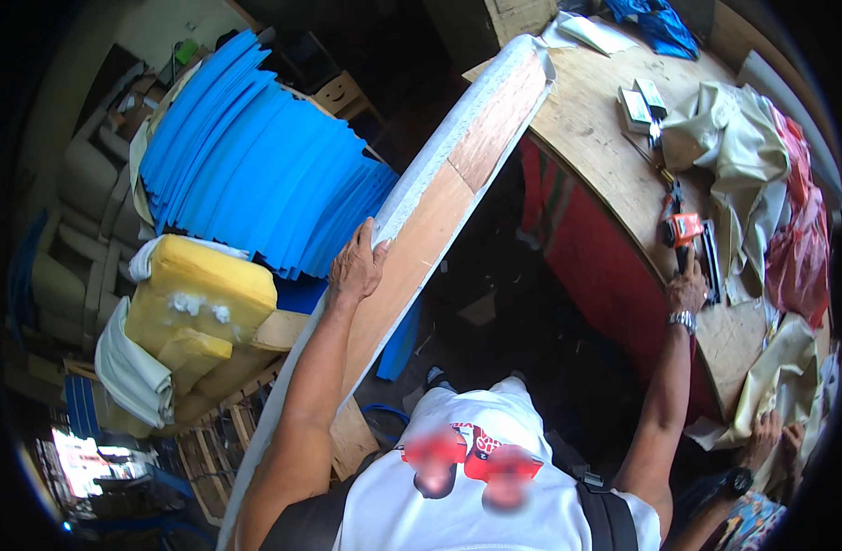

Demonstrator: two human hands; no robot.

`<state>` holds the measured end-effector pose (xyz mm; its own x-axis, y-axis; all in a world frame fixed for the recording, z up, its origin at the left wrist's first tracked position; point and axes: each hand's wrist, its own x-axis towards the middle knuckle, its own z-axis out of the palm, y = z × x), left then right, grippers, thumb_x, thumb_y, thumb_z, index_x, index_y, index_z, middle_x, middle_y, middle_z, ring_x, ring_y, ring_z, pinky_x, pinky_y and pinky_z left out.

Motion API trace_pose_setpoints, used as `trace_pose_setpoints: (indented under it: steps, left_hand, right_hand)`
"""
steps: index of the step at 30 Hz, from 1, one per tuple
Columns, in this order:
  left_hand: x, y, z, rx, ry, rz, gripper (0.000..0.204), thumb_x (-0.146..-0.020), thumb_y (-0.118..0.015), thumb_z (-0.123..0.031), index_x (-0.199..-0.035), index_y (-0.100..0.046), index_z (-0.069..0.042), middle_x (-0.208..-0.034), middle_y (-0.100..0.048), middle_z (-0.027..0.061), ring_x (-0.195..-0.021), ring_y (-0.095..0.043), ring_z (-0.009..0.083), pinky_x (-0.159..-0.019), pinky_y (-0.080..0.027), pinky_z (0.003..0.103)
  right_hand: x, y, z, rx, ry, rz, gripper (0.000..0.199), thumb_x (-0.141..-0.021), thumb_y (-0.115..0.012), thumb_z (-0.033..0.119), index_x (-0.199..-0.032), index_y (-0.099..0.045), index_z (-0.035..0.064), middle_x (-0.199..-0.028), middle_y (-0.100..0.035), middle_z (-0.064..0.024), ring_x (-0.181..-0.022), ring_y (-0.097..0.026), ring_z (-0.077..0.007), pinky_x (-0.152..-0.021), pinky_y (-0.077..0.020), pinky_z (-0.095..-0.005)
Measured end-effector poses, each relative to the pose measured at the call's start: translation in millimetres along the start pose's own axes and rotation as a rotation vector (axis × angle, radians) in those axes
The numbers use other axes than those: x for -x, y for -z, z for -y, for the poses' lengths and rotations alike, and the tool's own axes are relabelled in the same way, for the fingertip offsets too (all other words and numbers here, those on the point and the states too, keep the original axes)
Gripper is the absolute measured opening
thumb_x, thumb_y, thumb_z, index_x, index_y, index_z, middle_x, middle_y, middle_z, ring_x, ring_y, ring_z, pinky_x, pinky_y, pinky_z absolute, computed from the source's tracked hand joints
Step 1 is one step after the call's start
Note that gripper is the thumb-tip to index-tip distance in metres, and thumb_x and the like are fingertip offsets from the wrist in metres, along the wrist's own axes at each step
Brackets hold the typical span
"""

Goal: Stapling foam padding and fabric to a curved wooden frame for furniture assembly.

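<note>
A long wooden board (pixel 419 225) with grey fabric wrapped along its edges slants from the lower left up to the table corner. Across its left edge lies my left hand (pixel 358 264), fingers bent over the grey padding and thumb along the top. On the wooden table (pixel 595 110) at the right, my right hand (pixel 688 290) closes on the dark handle of an orange and black staple gun (pixel 683 228). Its fingers are partly hidden. A long black strip-like part (pixel 711 262) sits beside the tool.
Blue foam sheets (pixel 265 165) stand stacked at left, with a yellow foam cushion (pixel 205 289) nearer. Cream fabric (pixel 729 138), red plastic (pixel 797 220) and small boxes (pixel 639 106) lie on the table. Another person's hands (pixel 768 436) touch cream material at lower right.
</note>
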<state>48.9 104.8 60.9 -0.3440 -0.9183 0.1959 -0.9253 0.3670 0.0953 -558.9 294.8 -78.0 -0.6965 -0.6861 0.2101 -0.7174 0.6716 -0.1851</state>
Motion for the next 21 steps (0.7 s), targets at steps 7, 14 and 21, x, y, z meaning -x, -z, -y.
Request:
trace_pose_setpoints:
  steps: [7, 14, 21]
  left_hand:
    - [9.6, 15.0, 12.0, -0.006, 0.009, 0.027, 0.063, -0.097, -0.056, -0.035, -0.146, -0.038, 0.0, -0.144, -0.048, 0.0254, -0.125, -0.053, 0.0424, -0.105, -0.044, 0.047]
    - [133.0, 44.4, 106.2, 0.331, -0.044, 0.244, 0.081, -0.09, -0.068, -0.031, -0.152, -0.028, 0.002, -0.146, -0.045, 0.0286, -0.136, -0.045, 0.04, -0.113, -0.036, 0.042]
    - [251.6, 77.1, 169.5, 0.455, 0.226, 0.357, 0.071, -0.091, -0.068, -0.036, -0.146, -0.039, -0.002, -0.131, -0.058, 0.0252, -0.122, -0.058, 0.0366, -0.102, -0.045, 0.042]
  right_hand:
    - [59.2, 29.6, 111.4, -0.208, 0.145, -0.487, 0.044, -0.085, -0.069, 0.016, -0.127, -0.057, 0.0055, -0.121, -0.06, -0.0179, -0.108, -0.057, -0.0378, -0.092, -0.0457, -0.0485]
    - [317.2, -102.3, 295.6, -1.199, -0.12, 0.894, 0.059, -0.101, -0.041, 0.054, -0.111, -0.065, 0.002, -0.11, -0.069, -0.0209, -0.104, -0.065, -0.038, -0.091, -0.049, -0.0467]
    - [455.0, -106.5, 453.0, -1.523, -0.771, 1.738, 0.094, -0.091, -0.022, 0.082, -0.148, -0.046, 0.011, -0.152, -0.044, -0.0208, -0.145, -0.033, -0.0377, -0.114, -0.0246, -0.0623]
